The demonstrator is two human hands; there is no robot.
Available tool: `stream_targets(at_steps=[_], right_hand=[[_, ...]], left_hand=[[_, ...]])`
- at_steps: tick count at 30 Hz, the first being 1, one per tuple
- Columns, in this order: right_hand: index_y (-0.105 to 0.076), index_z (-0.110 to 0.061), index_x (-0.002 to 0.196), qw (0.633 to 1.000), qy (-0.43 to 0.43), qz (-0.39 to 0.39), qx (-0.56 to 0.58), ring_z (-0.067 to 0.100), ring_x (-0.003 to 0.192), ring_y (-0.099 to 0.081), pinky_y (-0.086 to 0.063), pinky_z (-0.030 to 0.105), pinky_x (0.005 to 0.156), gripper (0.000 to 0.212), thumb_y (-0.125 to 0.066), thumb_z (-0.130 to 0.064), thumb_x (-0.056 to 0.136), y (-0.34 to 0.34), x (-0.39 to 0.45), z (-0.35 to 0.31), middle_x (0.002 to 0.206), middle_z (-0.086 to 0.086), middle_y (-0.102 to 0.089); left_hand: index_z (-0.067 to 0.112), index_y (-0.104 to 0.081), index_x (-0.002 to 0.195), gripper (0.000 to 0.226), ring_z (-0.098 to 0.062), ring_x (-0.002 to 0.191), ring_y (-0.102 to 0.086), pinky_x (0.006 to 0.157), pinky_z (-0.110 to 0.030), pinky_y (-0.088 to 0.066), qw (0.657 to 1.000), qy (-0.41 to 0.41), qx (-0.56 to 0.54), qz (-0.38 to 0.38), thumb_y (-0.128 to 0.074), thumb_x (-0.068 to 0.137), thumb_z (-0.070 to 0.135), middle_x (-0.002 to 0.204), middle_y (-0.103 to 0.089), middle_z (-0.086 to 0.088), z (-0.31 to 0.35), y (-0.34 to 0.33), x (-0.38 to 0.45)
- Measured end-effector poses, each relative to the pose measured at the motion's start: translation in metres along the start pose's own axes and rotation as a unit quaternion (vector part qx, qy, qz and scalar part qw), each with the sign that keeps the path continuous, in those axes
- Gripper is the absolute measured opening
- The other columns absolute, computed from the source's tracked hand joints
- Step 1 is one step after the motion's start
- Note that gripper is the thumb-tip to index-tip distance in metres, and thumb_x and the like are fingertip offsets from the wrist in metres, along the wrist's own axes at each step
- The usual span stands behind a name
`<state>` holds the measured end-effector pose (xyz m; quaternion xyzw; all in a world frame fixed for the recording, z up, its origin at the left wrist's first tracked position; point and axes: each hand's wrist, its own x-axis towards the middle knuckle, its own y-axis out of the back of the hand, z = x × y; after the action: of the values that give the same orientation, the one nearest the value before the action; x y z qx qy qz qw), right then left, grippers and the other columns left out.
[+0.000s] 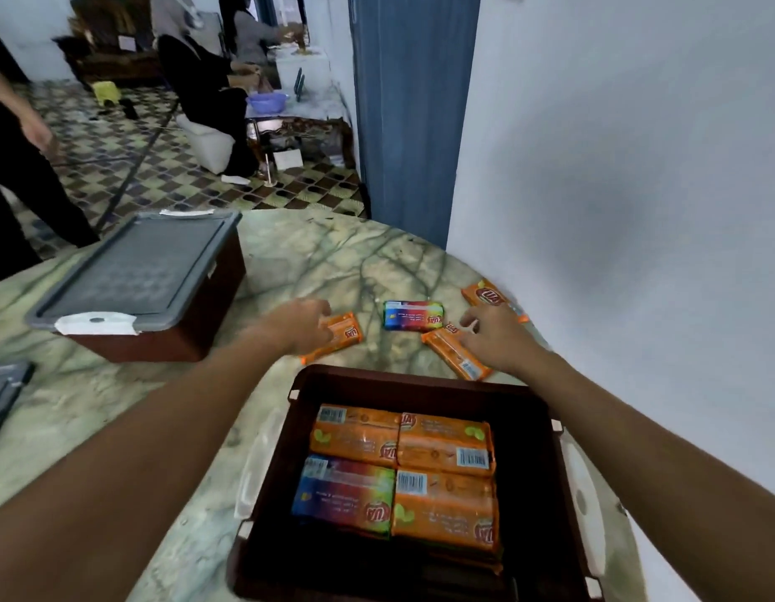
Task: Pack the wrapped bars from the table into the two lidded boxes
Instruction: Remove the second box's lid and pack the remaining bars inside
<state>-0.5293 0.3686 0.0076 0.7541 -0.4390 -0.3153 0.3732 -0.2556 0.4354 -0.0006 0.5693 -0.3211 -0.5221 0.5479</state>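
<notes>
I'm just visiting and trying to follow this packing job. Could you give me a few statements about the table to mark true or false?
1. The open box nearest the person already holds wrapped bars. True.
2. The other box has its lid off. False: a grey lid covers it.
3. Four bars lie loose on the table. True.
4. All the loose bars are orange. False: the multicoloured bar lies between them.
5. The left hand is inside the open box. False: it rests on an orange bar on the table.
</notes>
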Motion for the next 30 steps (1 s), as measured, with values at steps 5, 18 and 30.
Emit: stream_targets(at_steps=[5, 18, 30], right_hand=[[-0.046, -0.017, 0.133, 0.967, -0.004, -0.12, -0.226, 0.034, 0.115, -0.052, -0.045, 0.037, 0.088, 0.051, -0.061, -0.023, 0.085, -0.042, 0.045, 0.01, 0.129, 0.016, -0.048], [-0.035, -0.024, 0.14, 0.991, -0.021, -0.043, -0.124, 0.034, 0.119, -0.05, -0.049, 0.046, 0.093, 0.085, -0.072, -0.033, 0.064, -0.035, 0.051, 0.015, 0.133, 0.013, -0.047], [-0.035, -0.032, 0.144, 0.979, 0.144, -0.042, -0.139, 0.022, 0.124, -0.043, -0.04, 0.043, 0.101, 0.091, -0.06, -0.043, 0.057, 0.018, -0.119, -0.029, 0.136, -0.002, -0.047]], left_hand=[[0.022, -0.035, 0.142, 0.062, -0.032, 0.121, -0.048, 0.095, -0.039, -0.044, 0.986, -0.033, 0.147, -0.071, -0.059, 0.086, 0.032, 0.133, -0.046, -0.013, 0.002, -0.038, 0.043], [0.029, -0.041, 0.137, 0.06, -0.029, 0.107, -0.058, 0.08, -0.029, -0.042, 0.998, -0.047, -0.025, -0.02, -0.066, 0.083, 0.025, 0.122, -0.06, -0.013, 0.001, -0.033, 0.038], [0.031, -0.041, 0.14, 0.064, -0.02, 0.105, -0.057, 0.078, -0.027, -0.035, 0.94, -0.329, 0.063, 0.06, -0.065, 0.082, 0.039, 0.122, -0.062, -0.002, 0.051, 0.044, -0.122]])
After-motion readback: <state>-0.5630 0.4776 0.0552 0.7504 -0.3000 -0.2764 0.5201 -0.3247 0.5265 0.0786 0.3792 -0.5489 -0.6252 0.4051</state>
